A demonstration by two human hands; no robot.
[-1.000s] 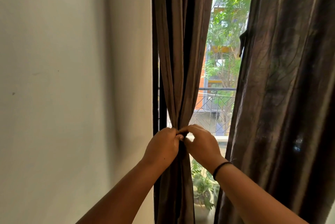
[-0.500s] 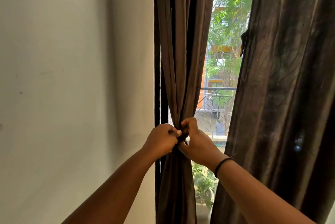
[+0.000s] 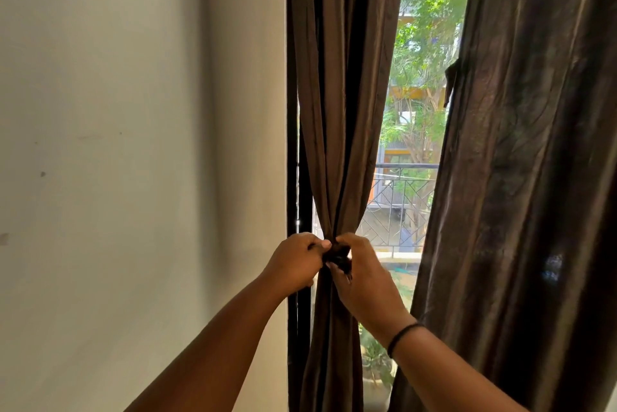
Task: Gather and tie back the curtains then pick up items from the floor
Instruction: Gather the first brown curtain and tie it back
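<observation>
**Tie-back knot at the waist of the left curtain**

Grip: left hand point(image 3: 297, 261) and right hand point(image 3: 362, 273) both have fingers curled onto a dark tie point(image 3: 338, 254) wrapped round the gathered left curtain point(image 3: 337, 111). The hands meet at the cinch, thumbs nearly touching. A short loose end of the tie hangs just below the right fingers.

Judgement on technique: pull the two ends apart evenly and level, so the knot seats on the bundle rather than sliding down it; keep the folds bunched until the knot holds.

Pose: both forearms reach up and forward from the lower edge of the view, converging on the knot. Right wrist carries a thin black band point(image 3: 402, 338).

Surroundings: right curtain point(image 3: 534, 178) hangs loose, ungathered, well apart from the hands. Window gap between curtains shows a railing point(image 3: 400, 191) and trees. Floor not in view.
</observation>
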